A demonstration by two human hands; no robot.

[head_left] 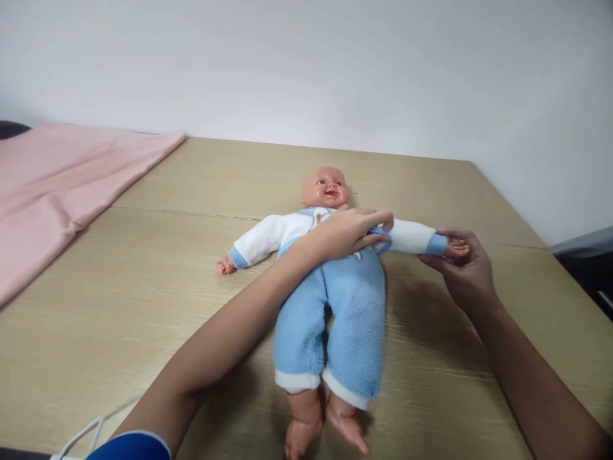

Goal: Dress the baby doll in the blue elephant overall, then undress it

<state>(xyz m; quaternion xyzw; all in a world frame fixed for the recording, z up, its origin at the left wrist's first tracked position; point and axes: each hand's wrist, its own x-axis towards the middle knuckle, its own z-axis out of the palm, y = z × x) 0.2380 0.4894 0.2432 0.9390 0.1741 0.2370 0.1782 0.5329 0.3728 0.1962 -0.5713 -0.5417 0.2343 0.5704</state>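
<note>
A baby doll [330, 300] lies on its back on the wooden table [143, 281], head toward the wall, in a white top with blue cuffs and blue trousers. My left hand [347, 231] rests across the doll's chest, fingers pinching the blue edge of the garment near its shoulder. My right hand [462, 262] grips the doll's outstretched arm at the small hand and blue cuff [437, 244]. The doll's other arm [253, 246] lies stretched out to the left, untouched.
A pink cloth [57, 185] is spread over the table's far left part. A white cord [81, 437] lies at the near left edge. A dark object [589, 268] sits beyond the table's right edge. A white wall stands behind.
</note>
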